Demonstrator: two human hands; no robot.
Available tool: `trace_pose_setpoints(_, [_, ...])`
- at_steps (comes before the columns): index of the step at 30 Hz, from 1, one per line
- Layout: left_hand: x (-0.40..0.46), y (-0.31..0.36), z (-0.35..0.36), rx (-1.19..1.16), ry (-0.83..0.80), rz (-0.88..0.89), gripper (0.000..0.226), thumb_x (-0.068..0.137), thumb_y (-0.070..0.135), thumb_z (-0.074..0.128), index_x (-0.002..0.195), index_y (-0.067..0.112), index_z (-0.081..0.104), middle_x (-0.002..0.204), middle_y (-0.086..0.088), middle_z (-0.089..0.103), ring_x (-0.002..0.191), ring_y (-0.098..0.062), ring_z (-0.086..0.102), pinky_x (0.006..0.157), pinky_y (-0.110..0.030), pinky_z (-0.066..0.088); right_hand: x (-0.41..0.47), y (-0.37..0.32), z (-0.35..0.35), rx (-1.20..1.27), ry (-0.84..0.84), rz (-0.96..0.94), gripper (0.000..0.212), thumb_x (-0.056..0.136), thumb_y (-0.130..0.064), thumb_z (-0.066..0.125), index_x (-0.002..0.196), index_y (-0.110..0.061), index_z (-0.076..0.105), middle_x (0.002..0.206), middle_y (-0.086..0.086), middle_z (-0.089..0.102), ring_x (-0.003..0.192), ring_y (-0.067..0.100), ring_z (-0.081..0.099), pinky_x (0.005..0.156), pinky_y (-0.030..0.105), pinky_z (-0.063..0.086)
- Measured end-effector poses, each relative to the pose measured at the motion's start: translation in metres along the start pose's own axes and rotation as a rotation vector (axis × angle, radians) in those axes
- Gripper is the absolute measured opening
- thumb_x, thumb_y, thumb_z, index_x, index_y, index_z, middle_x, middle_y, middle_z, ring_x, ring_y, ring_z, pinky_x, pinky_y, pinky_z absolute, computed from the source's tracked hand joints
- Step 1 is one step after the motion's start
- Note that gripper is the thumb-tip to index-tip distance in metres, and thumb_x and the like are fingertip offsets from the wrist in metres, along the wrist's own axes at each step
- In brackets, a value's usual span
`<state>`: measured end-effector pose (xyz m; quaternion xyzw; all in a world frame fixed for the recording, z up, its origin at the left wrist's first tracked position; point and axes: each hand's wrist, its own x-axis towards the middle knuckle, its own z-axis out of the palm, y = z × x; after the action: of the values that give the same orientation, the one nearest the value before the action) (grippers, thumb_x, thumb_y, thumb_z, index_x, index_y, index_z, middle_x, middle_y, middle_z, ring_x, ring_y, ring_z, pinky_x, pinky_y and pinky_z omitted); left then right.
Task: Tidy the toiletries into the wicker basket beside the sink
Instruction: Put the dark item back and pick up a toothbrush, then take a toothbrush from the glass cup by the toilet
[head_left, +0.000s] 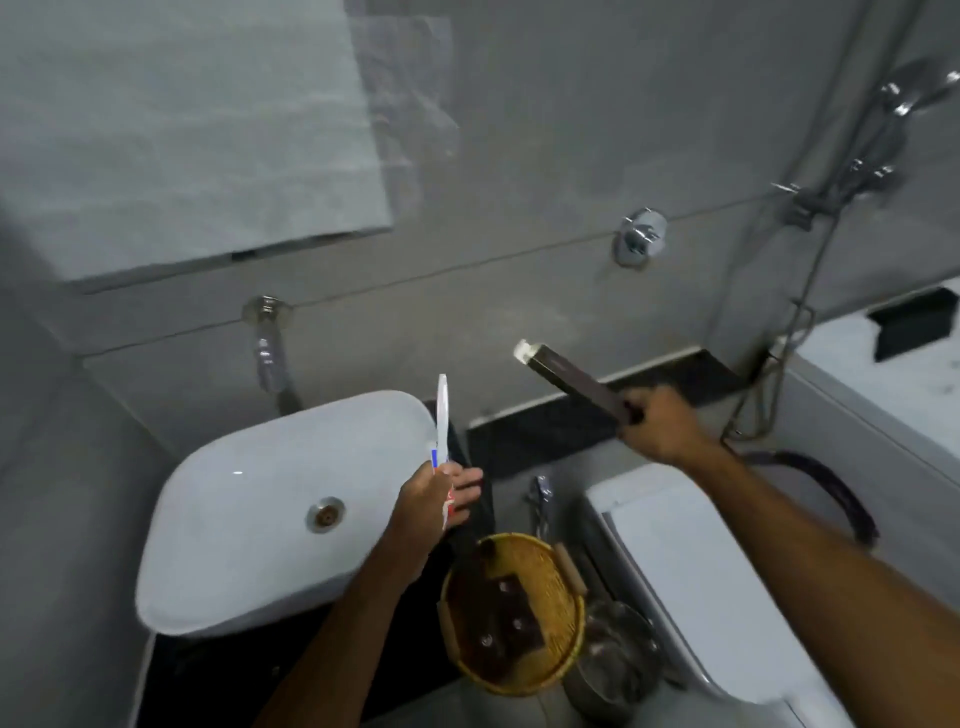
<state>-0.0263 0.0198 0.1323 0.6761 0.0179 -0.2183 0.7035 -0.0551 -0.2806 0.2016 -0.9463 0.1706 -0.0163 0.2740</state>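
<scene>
1. the wicker basket (550, 561) sits low in view on the dark desk (524, 441), just right of the white sink (249, 499) and beside the toilet tank (670, 525). dark items (501, 618) already lie in its left half; the right half shows bare weave.
2. the left hand (431, 501) is clenched around the lower end of a white toothpaste tube (442, 421), which stands nearly upright over the sink's right edge, above and a little behind the basket.
3. the right hand (662, 428) is clenched on one end of a dark long tube with a white cap (569, 376); it is held up and tilted toward the wall, well apart from the basket, above the dark ledge (582, 415).
4. the step in hand looks like carrying both toiletries down into the basket. the toothpaste is nearer, so it makes sense to lower it first.
5. to do this well, tip each tube toward flat before letting go, since both look longer than the basket is deep and would probably lean out if set upright.
6. aim for the bare weave on the right, so the dark items are not knocked or buried.
7. bring the right hand down over the front of the basket rather than across the metal pot (613, 654) and the small chrome fitting (543, 488) that crowd its right side.
8. release only once a tube rests on the weave; a drop from height could tip the light basket off the desk edge.
</scene>
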Motion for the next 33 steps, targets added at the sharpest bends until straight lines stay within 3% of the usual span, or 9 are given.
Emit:
trace_pose_setpoints(4, [-0.004,-0.058,0.108,0.014,-0.165,-0.031,0.034,0.087,0.052,0.048,0.096,0.033,0.075,0.106,0.001,0.077,0.105,-0.020,0.069,0.092,-0.041,0.051,-0.053,0.116,0.075,0.333,-0.040,0.425,0.019,0.078,-0.016,0.076,0.097,-0.015,0.073,0.071,0.012,0.073,0.059,0.024,0.066,0.064,0.034,0.056])
trace_pose_setpoints(8, [-0.009,-0.141,0.214,0.001,-0.242,-0.243,0.030,0.088,0.047,0.046,0.090,0.035,0.074,0.103,0.009,0.077,0.105,-0.016,0.070,0.093,-0.040,0.053,-0.102,0.204,0.139,0.544,-0.003,0.799,0.018,0.073,-0.012,0.078,0.087,-0.009,0.067,0.072,0.018,0.072,0.060,0.032,0.067,0.069,0.047,0.060])
trace_pose_setpoints(11, [0.010,-0.212,0.247,0.007,-0.144,-0.438,0.023,0.093,0.030,0.050,0.100,0.017,0.067,0.112,-0.010,0.074,0.092,-0.022,0.071,0.069,-0.031,0.053,-0.127,0.247,0.181,0.619,-0.057,0.979,0.021,0.072,-0.003,0.072,0.090,-0.011,0.064,0.063,0.017,0.069,0.044,0.024,0.059,0.049,0.035,0.054])
trace_pose_setpoints(14, [0.038,-0.282,0.253,0.041,0.017,-0.601,0.030,0.099,0.018,0.043,0.120,0.001,0.057,0.119,-0.025,0.067,0.086,-0.026,0.069,0.072,-0.041,0.057,-0.133,0.280,0.225,0.652,-0.133,1.045,0.016,0.074,-0.004,0.073,0.084,-0.014,0.065,0.067,0.019,0.072,0.049,0.023,0.063,0.049,0.034,0.054])
trace_pose_setpoints(19, [0.065,-0.382,0.242,0.105,0.197,-0.731,0.037,0.099,0.019,0.042,0.124,-0.005,0.057,0.111,-0.021,0.069,0.089,-0.026,0.062,0.065,-0.028,0.046,-0.116,0.328,0.312,0.715,-0.237,1.114,0.015,0.081,-0.006,0.071,0.094,0.000,0.072,0.076,0.013,0.068,0.062,0.024,0.066,0.058,0.037,0.061])
trace_pose_setpoints(24, [0.080,-0.430,0.227,0.177,0.248,-0.785,0.036,0.100,0.024,0.041,0.126,0.003,0.056,0.114,-0.013,0.070,0.087,-0.020,0.062,0.070,-0.028,0.045,-0.091,0.353,0.381,0.846,-0.223,1.192,0.020,0.087,-0.019,0.073,0.082,-0.001,0.067,0.078,0.015,0.065,0.073,0.031,0.067,0.080,0.047,0.060])
trace_pose_setpoints(28, [0.080,-0.437,0.223,0.179,0.219,-0.780,0.037,0.100,0.024,0.041,0.130,0.005,0.053,0.119,-0.014,0.068,0.096,-0.021,0.062,0.077,-0.030,0.044,-0.093,0.359,0.394,0.901,-0.210,1.159,0.018,0.091,-0.008,0.061,0.074,-0.005,0.063,0.081,0.021,0.059,0.077,0.031,0.058,0.076,0.046,0.050])
trace_pose_setpoints(31, [0.077,-0.428,0.233,0.152,0.204,-0.770,0.038,0.101,0.025,0.040,0.131,0.005,0.050,0.117,-0.015,0.069,0.098,-0.022,0.061,0.085,-0.033,0.046,-0.099,0.356,0.375,0.870,-0.244,1.156,0.018,0.088,0.002,0.054,0.101,0.003,0.066,0.092,0.018,0.059,0.083,0.027,0.057,0.087,0.049,0.054])
trace_pose_setpoints(33, [0.075,-0.413,0.242,0.151,0.194,-0.741,0.036,0.101,0.026,0.040,0.128,0.006,0.053,0.104,-0.012,0.071,0.091,-0.020,0.063,0.073,-0.030,0.047,-0.102,0.347,0.354,0.889,-0.224,1.159,0.026,0.087,0.004,0.054,0.110,0.010,0.063,0.094,0.017,0.061,0.084,0.028,0.060,0.091,0.049,0.054])
